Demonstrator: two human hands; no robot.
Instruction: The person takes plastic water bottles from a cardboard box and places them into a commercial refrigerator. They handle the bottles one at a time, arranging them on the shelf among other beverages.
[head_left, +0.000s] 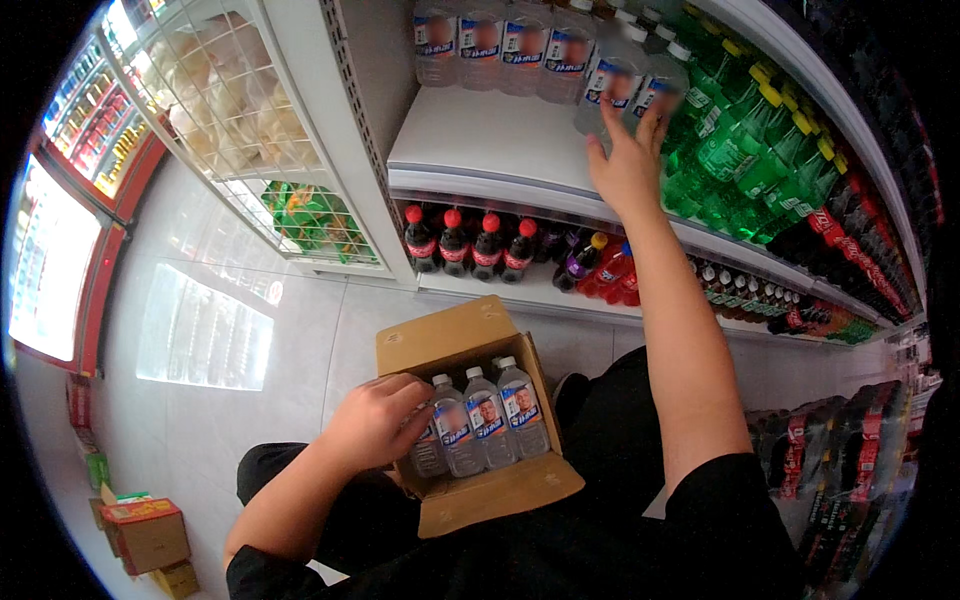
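An open cardboard box (450, 341) sits between my knees, flaps folded out, with several clear plastic bottles (491, 424) upright inside. My left hand (379, 420) is curled around the top of the leftmost bottle (429, 456) in the box, and its fingers hide the cap. On the white shelf (480, 139), my right hand (630, 161) reaches to two front bottles of the same kind. Its fingers are spread, with fingertips against the labels of the left bottle (611, 79) and the right bottle (664, 86). More matching bottles (480, 45) stand in a row at the shelf's left.
Green soda bottles (739, 142) with yellow caps crowd the shelf to the right. Cola bottles (487, 251) line the lower shelf. A wire rack (240, 112) holds bagged goods at left. Shrink-wrapped packs (832, 442) stand at my right; cartons (146, 529) lie at lower left.
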